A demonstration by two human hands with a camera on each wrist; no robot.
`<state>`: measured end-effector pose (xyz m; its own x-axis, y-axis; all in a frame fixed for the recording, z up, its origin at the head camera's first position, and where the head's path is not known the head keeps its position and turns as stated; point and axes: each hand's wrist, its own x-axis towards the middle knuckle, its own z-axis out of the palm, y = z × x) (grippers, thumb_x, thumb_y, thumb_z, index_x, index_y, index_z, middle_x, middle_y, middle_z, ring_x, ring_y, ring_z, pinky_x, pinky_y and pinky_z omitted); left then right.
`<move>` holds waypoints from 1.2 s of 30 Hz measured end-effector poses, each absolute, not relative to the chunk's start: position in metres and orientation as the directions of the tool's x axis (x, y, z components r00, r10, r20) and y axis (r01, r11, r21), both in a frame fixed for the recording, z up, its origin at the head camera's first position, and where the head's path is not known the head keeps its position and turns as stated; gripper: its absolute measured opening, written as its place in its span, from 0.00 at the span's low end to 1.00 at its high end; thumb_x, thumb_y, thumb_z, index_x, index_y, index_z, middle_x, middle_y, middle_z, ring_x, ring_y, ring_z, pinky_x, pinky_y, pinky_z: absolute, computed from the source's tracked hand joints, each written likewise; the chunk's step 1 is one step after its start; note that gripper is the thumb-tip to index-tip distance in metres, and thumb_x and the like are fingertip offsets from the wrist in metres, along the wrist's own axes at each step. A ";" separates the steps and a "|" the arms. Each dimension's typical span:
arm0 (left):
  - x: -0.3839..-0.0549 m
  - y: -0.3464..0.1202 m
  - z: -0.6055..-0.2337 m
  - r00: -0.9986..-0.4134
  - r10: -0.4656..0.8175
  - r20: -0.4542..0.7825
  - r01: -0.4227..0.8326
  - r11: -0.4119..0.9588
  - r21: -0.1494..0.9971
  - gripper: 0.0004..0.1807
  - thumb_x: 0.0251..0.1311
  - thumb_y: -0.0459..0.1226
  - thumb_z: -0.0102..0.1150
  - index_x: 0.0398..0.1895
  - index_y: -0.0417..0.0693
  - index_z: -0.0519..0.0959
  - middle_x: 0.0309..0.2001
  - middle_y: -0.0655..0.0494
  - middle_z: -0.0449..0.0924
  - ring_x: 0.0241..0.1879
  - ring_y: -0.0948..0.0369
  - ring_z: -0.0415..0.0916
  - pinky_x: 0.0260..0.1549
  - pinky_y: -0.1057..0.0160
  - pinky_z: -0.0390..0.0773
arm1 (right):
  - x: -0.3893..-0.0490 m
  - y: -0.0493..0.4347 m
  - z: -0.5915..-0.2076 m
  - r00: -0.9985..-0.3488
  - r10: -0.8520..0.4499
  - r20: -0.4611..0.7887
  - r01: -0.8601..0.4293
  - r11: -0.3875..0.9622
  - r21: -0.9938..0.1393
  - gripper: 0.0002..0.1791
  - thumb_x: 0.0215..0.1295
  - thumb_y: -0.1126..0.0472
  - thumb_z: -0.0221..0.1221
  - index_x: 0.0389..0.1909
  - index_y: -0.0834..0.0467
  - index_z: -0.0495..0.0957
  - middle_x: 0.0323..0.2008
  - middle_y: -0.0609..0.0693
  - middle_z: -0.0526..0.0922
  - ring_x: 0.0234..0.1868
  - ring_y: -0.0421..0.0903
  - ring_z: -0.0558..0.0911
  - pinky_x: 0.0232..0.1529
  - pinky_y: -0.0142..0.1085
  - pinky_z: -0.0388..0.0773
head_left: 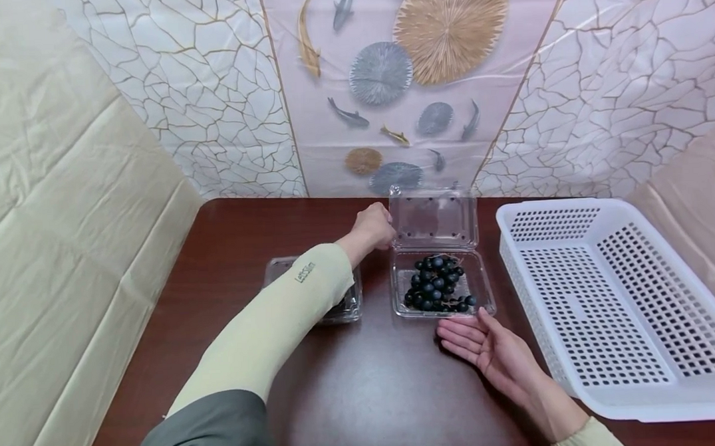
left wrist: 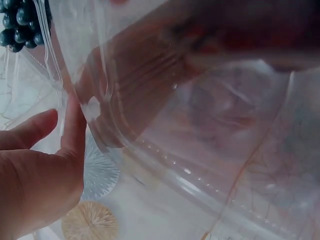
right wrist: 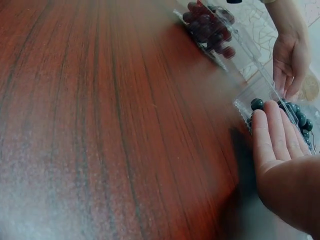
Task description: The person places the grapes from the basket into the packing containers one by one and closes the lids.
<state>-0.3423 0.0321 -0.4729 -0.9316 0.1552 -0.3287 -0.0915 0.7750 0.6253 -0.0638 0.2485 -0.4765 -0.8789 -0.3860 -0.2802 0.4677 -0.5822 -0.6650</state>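
Observation:
A clear plastic clamshell box (head_left: 478, 279) holds a bunch of dark grapes (head_left: 438, 281), its lid (head_left: 434, 221) raised at the back. My left hand (head_left: 375, 226) is at the left edge of that lid. In the left wrist view, the thumb and forefinger of my left hand (left wrist: 42, 175) stand apart beside the clear plastic. My right hand (head_left: 500, 355) has straight fingers, palm turned inward, right at the front right corner of the box. Left of it sits a second clear box (head_left: 353, 311), partly hidden behind my left sleeve; red grapes (right wrist: 207, 27) show in it.
A large white perforated basket (head_left: 659, 413) stands on the right, close beside my right forearm. Under everything is a dark brown wooden table (head_left: 365, 395). Patterned cloth (head_left: 359, 130) hangs behind the back edge, with padded panels (head_left: 65, 262) at the left.

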 end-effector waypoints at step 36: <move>-0.201 -0.028 -0.373 -0.631 0.775 0.017 0.707 0.566 0.424 0.28 0.78 0.44 0.60 0.79 0.58 0.72 0.74 0.51 0.75 0.70 0.56 0.74 0.68 0.53 0.79 | -0.064 0.243 -0.478 -0.872 -0.448 -0.197 0.465 -0.630 -0.622 0.34 0.91 0.47 0.30 0.64 0.64 0.80 0.65 0.62 0.83 0.69 0.54 0.80 0.73 0.46 0.77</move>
<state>-0.2015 -0.0285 -0.3733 -0.6314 0.7752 0.0174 0.7069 0.5662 0.4239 -0.0645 0.2435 -0.4781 -0.8720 -0.4478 -0.1974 0.4645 -0.6305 -0.6218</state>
